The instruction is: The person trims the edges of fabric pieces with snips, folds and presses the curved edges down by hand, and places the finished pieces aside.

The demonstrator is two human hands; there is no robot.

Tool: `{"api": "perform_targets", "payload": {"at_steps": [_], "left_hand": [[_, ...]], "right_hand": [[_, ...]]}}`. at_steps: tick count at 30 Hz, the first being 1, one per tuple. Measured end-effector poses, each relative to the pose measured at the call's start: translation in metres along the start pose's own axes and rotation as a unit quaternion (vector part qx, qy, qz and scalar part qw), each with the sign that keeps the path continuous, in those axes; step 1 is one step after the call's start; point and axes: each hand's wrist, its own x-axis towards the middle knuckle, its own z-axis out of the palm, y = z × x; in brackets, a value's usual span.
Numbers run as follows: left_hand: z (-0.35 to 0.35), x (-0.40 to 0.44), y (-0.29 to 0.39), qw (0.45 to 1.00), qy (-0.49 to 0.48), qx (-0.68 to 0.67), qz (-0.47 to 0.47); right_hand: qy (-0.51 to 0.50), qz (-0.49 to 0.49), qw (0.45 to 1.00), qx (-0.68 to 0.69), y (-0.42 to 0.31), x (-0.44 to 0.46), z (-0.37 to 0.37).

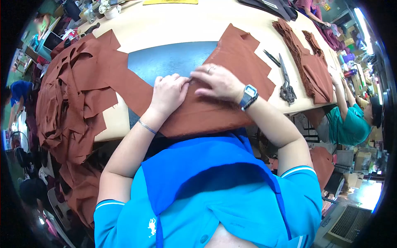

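Reddish-brown fabric (231, 62) lies in front of me, partly over a dark smooth board (169, 58). My left hand (168, 94) is closed, its fingertips pinching the fabric near the board. Just to its right, my right hand (219, 82) is over the same fabric, slightly blurred. Its fingers stretch toward the left fingertips, and the thumb is apart from them. What lies under the right fingertips is hidden. A strip of the fabric (134, 89) runs left from my left hand to a heap of cut brown pieces (68, 99).
Dark-handled scissors (286, 80) and a black pen-like tool (271, 58) lie to the right on the pale table (173, 31). Beyond them is a folded brown fabric stack (312, 70). A co-worker in a green shirt (349, 124) is at the right edge. A yellow item (169, 1) lies at the back.
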Motion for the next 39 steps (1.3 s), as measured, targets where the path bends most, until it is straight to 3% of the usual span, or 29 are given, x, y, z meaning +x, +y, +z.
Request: {"api": "perform_targets", "payload": {"at_steps": [6, 12, 15, 18, 25, 28, 39], "left_hand": [[-0.023, -0.005, -0.004, 0.983, -0.120, -0.078, -0.115], [-0.033, -0.009, 0.000, 0.992, -0.101, 0.004, -0.072], [-0.042, -0.007, 0.004, 0.984, -0.118, 0.107, -0.078], [-0.045, -0.008, -0.003, 0.982, -0.147, 0.083, -0.090], [-0.045, -0.023, -0.016, 0.997, -0.072, 0.004, 0.010], [-0.048, -0.027, -0.020, 0.995, -0.052, 0.048, 0.076], [-0.057, -0.025, -0.034, 0.986, -0.069, 0.070, 0.138]], "right_hand": [[0.021, 0.003, 0.999, -0.034, -0.007, -0.006, 0.013], [-0.040, 0.027, 0.996, -0.080, -0.021, -0.005, 0.007], [-0.048, 0.043, 0.994, -0.093, -0.025, -0.005, 0.006], [-0.035, 0.027, 0.995, -0.094, -0.026, -0.006, 0.009], [-0.033, 0.021, 0.994, -0.106, -0.036, -0.007, 0.013], [-0.021, 0.004, 0.995, -0.099, -0.037, -0.007, 0.018], [-0.037, 0.021, 0.996, -0.080, -0.051, -0.003, 0.026]]}}
